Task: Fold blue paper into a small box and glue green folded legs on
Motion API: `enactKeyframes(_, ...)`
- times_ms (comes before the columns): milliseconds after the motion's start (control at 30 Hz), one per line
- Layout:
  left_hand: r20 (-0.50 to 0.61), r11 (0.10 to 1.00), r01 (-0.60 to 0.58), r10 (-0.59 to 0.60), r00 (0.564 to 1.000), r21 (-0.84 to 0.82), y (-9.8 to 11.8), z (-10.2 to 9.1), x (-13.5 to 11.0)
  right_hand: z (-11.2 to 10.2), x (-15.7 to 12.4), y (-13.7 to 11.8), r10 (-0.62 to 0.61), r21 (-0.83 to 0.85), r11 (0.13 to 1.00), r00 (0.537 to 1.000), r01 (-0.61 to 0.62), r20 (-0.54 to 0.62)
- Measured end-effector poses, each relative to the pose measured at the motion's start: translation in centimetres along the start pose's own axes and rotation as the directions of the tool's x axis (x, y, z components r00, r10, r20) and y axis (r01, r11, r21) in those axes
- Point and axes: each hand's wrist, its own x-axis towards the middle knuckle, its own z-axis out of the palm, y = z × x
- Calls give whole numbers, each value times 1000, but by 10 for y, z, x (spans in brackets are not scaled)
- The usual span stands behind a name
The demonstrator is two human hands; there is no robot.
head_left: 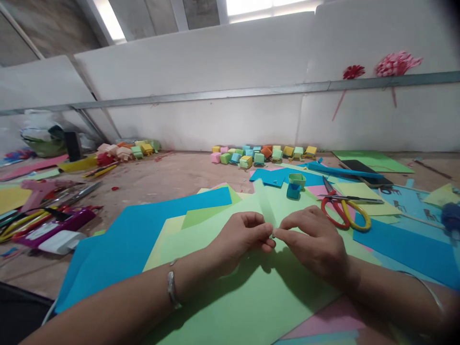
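Note:
My left hand (247, 232) and my right hand (312, 239) meet above a large light green paper sheet (215, 306). Thumb and fingers of both are pinched together at the lower end of a narrow pale green paper strip (265, 203), which slants up and away from them. The fingertips mostly cover the pinched end. Just beyond my right hand sit a small folded green paper piece (297, 179) and a small blue one (293, 191). Scissors (347, 211) with red and yellow handles lie to the right, blades apart.
Small coloured paper boxes (258, 158) line the back by the white wall. Blue sheets (132, 230) are at left and a dark phone (366, 173) is at right. At far left lie a pink glue gun (39, 191) and a purple power strip (64, 227) with a white plug.

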Motion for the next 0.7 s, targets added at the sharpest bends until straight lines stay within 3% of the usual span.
enactKeyframes(67, -56, 999, -48, 49, 997, 18, 0, 1, 0, 2, -1, -2, 72, 51, 996, 997, -72, 11)
enactKeyframes(133, -95, 993, -106, 110, 989, 47, 2, 2, 0, 3, -2, -3, 259, 152, 952, 964, -266, 62)
enactKeyframes(233, -97, 980, -155, 168, 981, 126, 4, 4, -1, 4, -1, -5, 552, 255, 758, 799, -600, 239)
enactKeyframes(300, -78, 972, -155, 171, 982, 174, 4, 5, -2, 5, -1, -6, 646, 275, 623, 681, -732, 346)
enactKeyframes(367, -61, 969, -149, 164, 985, 196, 3, 6, -2, 6, -1, -6, 674, 312, 518, 605, -796, 424)
enactKeyframes(533, -11, 980, -146, 148, 989, 136, 0, 6, -3, 5, 2, -6, 677, 459, 281, 513, -843, 528)
enactKeyframes(633, 22, 985, -137, 136, 990, 106, -1, 4, -3, 4, 6, -6, 701, 459, 129, 408, -879, 585)
enactKeyframes(700, 27, 989, -127, 125, 992, 80, -2, 3, -2, 3, 9, -6, 713, 447, 81, 365, -891, 598)
